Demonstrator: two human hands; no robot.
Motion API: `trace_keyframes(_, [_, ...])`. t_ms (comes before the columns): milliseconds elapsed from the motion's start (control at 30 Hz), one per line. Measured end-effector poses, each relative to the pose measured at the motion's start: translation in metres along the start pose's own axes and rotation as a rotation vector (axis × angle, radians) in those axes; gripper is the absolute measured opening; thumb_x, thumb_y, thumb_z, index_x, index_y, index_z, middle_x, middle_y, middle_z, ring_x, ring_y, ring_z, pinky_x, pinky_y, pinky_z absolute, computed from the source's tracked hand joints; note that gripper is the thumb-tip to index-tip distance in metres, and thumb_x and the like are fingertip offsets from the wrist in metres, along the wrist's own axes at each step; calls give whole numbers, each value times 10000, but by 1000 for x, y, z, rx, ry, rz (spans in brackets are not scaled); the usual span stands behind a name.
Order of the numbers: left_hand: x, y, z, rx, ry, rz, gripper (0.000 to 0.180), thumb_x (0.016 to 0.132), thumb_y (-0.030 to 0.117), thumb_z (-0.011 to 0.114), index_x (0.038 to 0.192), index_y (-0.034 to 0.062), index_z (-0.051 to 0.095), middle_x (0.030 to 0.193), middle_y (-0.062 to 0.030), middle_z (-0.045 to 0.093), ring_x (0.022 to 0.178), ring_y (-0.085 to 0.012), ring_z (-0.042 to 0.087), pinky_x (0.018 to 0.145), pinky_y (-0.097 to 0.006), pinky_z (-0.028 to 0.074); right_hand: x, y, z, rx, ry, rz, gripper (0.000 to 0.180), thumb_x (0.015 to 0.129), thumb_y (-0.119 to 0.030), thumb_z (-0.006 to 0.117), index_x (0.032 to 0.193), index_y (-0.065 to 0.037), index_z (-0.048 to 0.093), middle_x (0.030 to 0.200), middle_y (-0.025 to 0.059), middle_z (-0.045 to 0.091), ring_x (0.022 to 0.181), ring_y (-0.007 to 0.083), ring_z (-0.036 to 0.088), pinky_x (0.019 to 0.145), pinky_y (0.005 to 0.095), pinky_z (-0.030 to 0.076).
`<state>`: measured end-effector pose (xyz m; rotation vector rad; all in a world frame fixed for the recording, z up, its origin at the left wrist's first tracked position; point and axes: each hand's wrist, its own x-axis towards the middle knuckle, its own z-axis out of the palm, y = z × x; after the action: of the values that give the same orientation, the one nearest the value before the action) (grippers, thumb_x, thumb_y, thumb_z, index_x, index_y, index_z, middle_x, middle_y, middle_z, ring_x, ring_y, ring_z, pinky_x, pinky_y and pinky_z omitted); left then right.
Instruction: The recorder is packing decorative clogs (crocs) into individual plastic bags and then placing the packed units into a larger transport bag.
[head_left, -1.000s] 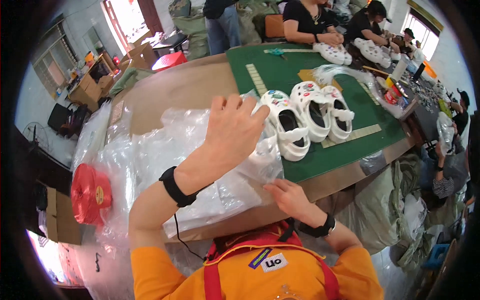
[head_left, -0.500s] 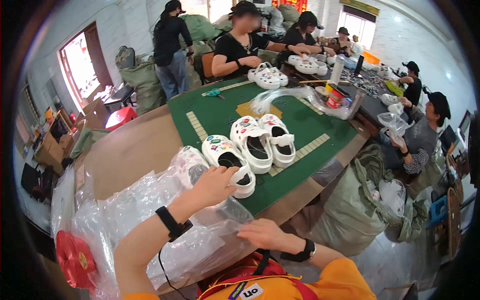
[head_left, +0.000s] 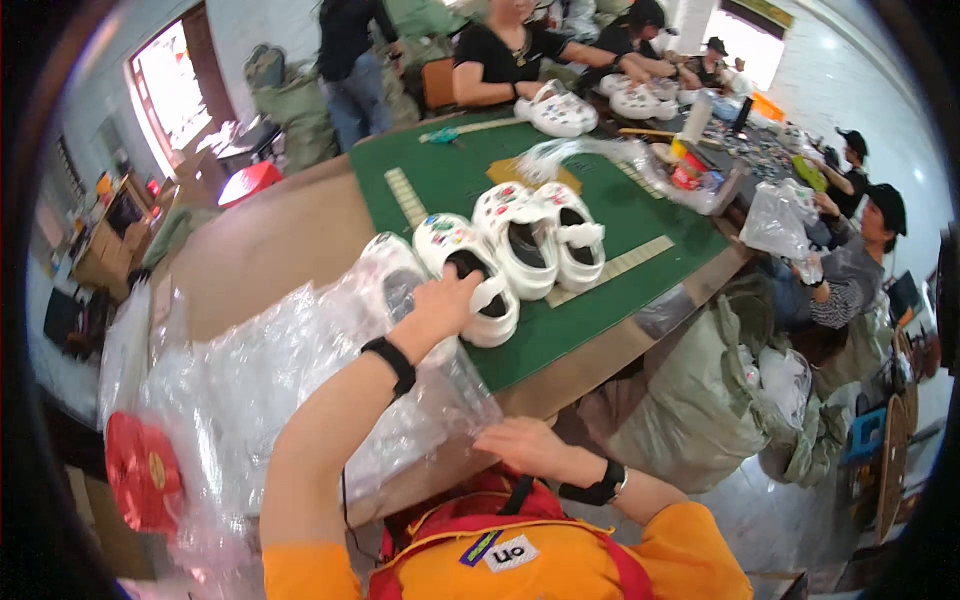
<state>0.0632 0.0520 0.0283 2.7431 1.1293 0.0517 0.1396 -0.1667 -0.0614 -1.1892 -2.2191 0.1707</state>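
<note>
My left hand [head_left: 447, 303] reaches over the table, its fingertips hooked into the opening of a white clog [head_left: 445, 233] with colourful charms. Left of that clog, another white clog [head_left: 385, 252] lies inside a clear plastic bag [head_left: 465, 395]. Two more charm-covered clogs, one [head_left: 505, 205] beside the gripped clog and one [head_left: 575, 262] farther right, stand on the green mat [head_left: 640, 215]. At the table's near edge, my right hand [head_left: 527, 446] is closed on the bag's edge, its fingertips partly hidden.
Clear plastic bags [head_left: 250, 380] cover the table's near left, with a red roll of plastic twine [head_left: 143, 470] beside them. Teal scissors [head_left: 442, 136] lie at the mat's far edge. A large sack [head_left: 680, 390] stands right of the table. Co-workers sit around the far tables handling clogs.
My left hand has moved slightly up and right, its fingers now deeper in the clog's opening. My right hand stays at the bag's edge. The view has shifted a little.
</note>
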Motion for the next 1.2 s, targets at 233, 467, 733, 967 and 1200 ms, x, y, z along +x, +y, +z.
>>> trace_keyframes(233, [1,-2,17,-140,64,-158,340,716,152,576,1056,176,572,1049,-177,511,927,-357,576,763,-452,476,6,0,-5,60,-23,4,314,653,-20,553,958,-90,579,957,52,587,813,235,567,688,330,471])
trace_keyframes(467, [25,-35,16,-292,142,-105,220,668,143,576,861,66,648,886,-171,626,858,-335,602,744,-414,485,12,3,-2,30,-62,52,331,646,26,535,958,-71,589,923,62,584,774,258,539,681,344,468])
trace_keyframes(733, [18,-73,-38,-701,148,-207,335,514,159,689,810,7,653,877,-187,631,764,-304,627,680,-365,491,38,-12,-43,180,-150,64,312,668,44,538,953,-71,590,891,77,589,782,277,541,687,357,463])
trace_keyframes(967, [-11,-111,-88,-1368,250,-324,294,576,0,680,859,-5,603,704,-83,573,523,-169,500,446,-306,374,56,-35,-67,355,-357,3,281,682,22,542,942,-70,594,907,87,593,837,294,559,724,355,464])
trace_keyframes(1200, [-62,-169,-131,-1421,610,-180,251,678,-29,573,929,-22,586,839,-92,604,722,-185,576,652,-303,480,65,-37,-75,535,-518,102,319,710,3,529,1020,-47,586,945,132,597,850,294,580,741,343,468])
